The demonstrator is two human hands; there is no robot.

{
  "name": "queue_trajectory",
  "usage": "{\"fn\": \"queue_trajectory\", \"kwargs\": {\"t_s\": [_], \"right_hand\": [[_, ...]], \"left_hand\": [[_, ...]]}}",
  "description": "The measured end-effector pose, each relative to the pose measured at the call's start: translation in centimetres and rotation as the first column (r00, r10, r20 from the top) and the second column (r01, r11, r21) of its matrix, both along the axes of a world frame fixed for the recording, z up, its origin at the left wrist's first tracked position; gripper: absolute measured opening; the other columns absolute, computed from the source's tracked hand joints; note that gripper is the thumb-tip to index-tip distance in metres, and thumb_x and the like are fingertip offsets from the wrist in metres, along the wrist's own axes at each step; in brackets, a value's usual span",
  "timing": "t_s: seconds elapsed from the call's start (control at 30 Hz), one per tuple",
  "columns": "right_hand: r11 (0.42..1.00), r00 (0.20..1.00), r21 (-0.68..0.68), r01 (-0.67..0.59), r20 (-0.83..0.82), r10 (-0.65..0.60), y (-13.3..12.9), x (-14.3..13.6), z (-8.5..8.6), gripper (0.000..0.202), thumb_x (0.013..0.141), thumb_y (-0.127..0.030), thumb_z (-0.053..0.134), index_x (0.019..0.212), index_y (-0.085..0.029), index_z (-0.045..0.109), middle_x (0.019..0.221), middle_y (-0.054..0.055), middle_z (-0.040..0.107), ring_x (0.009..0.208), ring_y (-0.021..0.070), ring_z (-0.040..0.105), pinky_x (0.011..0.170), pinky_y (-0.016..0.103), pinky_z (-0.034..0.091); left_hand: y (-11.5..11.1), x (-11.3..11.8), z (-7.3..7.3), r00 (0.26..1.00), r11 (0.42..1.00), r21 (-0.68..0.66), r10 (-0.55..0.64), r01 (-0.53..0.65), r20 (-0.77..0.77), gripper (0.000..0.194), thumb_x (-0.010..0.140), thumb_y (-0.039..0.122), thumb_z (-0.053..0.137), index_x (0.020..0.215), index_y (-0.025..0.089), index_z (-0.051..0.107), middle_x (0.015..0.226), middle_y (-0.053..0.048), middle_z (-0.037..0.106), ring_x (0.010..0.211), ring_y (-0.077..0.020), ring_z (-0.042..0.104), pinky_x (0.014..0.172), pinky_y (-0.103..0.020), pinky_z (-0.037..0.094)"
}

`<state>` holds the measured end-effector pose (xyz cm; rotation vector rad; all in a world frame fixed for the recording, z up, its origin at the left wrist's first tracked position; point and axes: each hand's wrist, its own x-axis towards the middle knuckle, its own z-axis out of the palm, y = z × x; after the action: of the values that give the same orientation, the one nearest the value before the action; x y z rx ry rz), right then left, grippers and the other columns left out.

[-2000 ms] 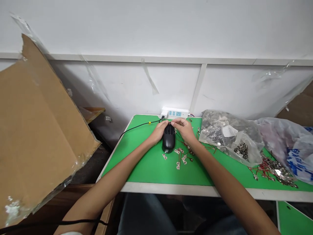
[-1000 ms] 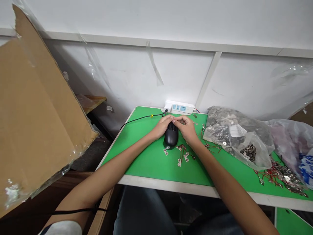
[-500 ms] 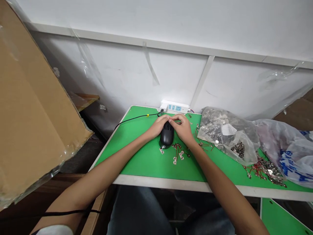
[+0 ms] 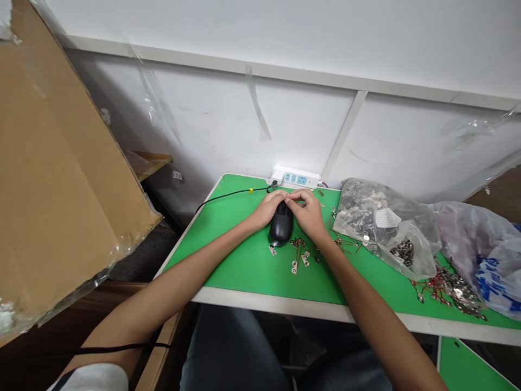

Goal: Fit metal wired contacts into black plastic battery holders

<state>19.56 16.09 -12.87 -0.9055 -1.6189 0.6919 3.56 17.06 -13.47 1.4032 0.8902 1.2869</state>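
A black, rounded device (image 4: 280, 229) with slots in its far part lies on the green table (image 4: 240, 260). My left hand (image 4: 267, 208) rests against its far left side, fingers bent inward. From the right, my right hand (image 4: 308, 212) curls over the far end, thumb and forefinger pinched. The fingertips of both hands meet above that end; whatever they grip is too small or hidden to make out. Close to the device's near end lie small metal contact pieces (image 4: 299, 255), some with reddish wires. One more such piece (image 4: 272, 250) sits at its near tip.
A white power strip (image 4: 296, 177) with a plug and black cable (image 4: 228, 196) stands against the wall. To the right are a clear bag of metal parts (image 4: 374, 209), a loose pile of wired parts (image 4: 451, 290) and a white plastic bag (image 4: 484, 244). Cardboard (image 4: 73, 179) rises at left.
The view has shifted slightly, so everything sits a little further right. Both hands keep their place at the far end of the black device, fingertips together.
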Motion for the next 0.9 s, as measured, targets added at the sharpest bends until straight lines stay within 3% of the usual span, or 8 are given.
{"fn": "queue_trajectory", "kwargs": {"t_s": [0.23, 0.37, 0.47, 0.63, 0.9], "right_hand": [[0.998, 0.999, -0.053, -0.036, -0.018, 0.035, 0.54, 0.33, -0.04, 0.020, 0.090, -0.039, 0.069, 0.099, -0.024, 0.079, 0.109, 0.007, 0.075, 0.098, 0.0248, 0.068, 0.083, 0.038, 0.056], [0.987, 0.986, -0.111, -0.117, -0.129, 0.103, 0.67, 0.32, -0.07, 0.023, 0.090, -0.037, 0.065, 0.106, -0.025, 0.076, 0.113, 0.005, 0.076, 0.101, 0.0244, 0.068, 0.092, 0.040, 0.056], [0.980, 0.980, -0.156, -0.121, -0.174, 0.093, 0.53, 0.21, -0.08, 0.022, 0.089, -0.038, 0.065, 0.104, -0.024, 0.073, 0.108, 0.004, 0.076, 0.096, 0.0239, 0.068, 0.089, 0.039, 0.056], [0.989, 0.995, -0.124, -0.078, -0.071, 0.069, 0.46, 0.24, -0.22, 0.023, 0.088, -0.044, 0.069, 0.100, -0.024, 0.069, 0.108, 0.006, 0.074, 0.090, 0.0236, 0.069, 0.080, 0.038, 0.058], [0.999, 0.999, -0.031, -0.033, 0.001, 0.033, 0.38, 0.28, -0.14, 0.022, 0.093, -0.045, 0.067, 0.097, -0.023, 0.069, 0.106, 0.007, 0.071, 0.093, 0.0232, 0.069, 0.079, 0.038, 0.058]], "left_hand": [[0.12, 0.11, 0.05, 0.998, 0.998, -0.025, 0.061, -0.060, 0.016, 0.029, 0.086, 0.045, 0.065, 0.088, 0.016, 0.068, 0.087, -0.003, 0.066, 0.091, -0.0202, 0.059, 0.086, -0.029, 0.046], [-0.06, 0.25, 0.26, 0.997, 0.998, -0.029, 0.061, -0.060, 0.040, 0.030, 0.086, 0.046, 0.065, 0.089, 0.017, 0.070, 0.092, -0.004, 0.070, 0.093, -0.0214, 0.062, 0.089, -0.030, 0.048], [-0.13, 0.28, 0.36, 0.998, 0.998, -0.024, 0.051, -0.050, 0.046, 0.030, 0.087, 0.046, 0.065, 0.090, 0.017, 0.071, 0.092, -0.005, 0.070, 0.095, -0.0222, 0.062, 0.091, -0.031, 0.048], [-0.03, 0.20, 0.15, 0.997, 0.998, -0.045, 0.053, -0.050, 0.059, 0.029, 0.086, 0.045, 0.066, 0.090, 0.017, 0.070, 0.088, -0.002, 0.066, 0.092, -0.0203, 0.060, 0.088, -0.030, 0.047], [0.17, 0.32, -0.19, 0.998, 0.998, -0.050, 0.026, -0.023, 0.060, 0.030, 0.084, 0.047, 0.066, 0.088, 0.017, 0.067, 0.085, -0.001, 0.063, 0.087, -0.0190, 0.057, 0.085, -0.029, 0.046]]}}
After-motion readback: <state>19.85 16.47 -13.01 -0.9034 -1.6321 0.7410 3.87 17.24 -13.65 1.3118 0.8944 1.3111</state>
